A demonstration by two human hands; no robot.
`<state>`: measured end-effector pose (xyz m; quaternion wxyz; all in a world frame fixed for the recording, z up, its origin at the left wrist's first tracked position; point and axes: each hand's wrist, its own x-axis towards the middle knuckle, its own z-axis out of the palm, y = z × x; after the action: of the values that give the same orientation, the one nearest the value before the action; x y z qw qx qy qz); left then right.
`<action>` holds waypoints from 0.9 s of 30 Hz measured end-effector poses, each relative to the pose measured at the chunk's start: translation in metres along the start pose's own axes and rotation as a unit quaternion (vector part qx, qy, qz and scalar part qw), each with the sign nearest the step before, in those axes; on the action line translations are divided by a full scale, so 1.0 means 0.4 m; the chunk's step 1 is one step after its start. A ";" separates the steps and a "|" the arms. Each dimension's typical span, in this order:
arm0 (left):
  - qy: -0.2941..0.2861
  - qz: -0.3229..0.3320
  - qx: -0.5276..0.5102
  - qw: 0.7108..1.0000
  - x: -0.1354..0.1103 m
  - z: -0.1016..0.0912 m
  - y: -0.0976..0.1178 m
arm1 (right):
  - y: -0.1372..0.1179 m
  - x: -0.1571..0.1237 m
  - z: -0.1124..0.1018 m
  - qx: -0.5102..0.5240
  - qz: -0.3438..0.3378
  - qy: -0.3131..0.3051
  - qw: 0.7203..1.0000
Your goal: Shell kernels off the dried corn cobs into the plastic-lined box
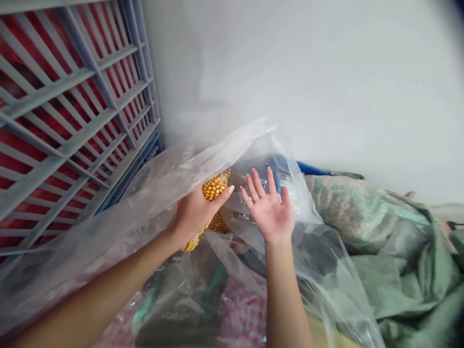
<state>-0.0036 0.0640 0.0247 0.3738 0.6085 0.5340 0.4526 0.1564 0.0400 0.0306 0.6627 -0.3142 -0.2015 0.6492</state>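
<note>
Bare forearms (pixel 290 295) reach amid clear plastic sheeting (pixel 221 154); the left hand (pixel 194 212) grips a corn cob (pixel 214 187), best held firmly, while the right hand (pixel 273 217) spreads empty.

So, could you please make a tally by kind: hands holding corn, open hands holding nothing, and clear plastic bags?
Hands holding corn: 1 (the left hand, around yellow corn)
Open hands holding nothing: 1 (the right hand)
Clear plastic bags: 1 (the clear plastic bag around the corn)
Total: 3
</note>
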 end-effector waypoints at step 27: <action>0.002 0.026 0.009 1.000 0.023 -0.025 0.015 | 0.027 0.005 0.022 0.004 0.021 0.123 0.992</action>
<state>-0.0110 0.0719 0.0346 0.3548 0.6247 0.5230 0.4586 0.1425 0.0429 0.0295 0.6699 -0.3929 -0.1092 0.6205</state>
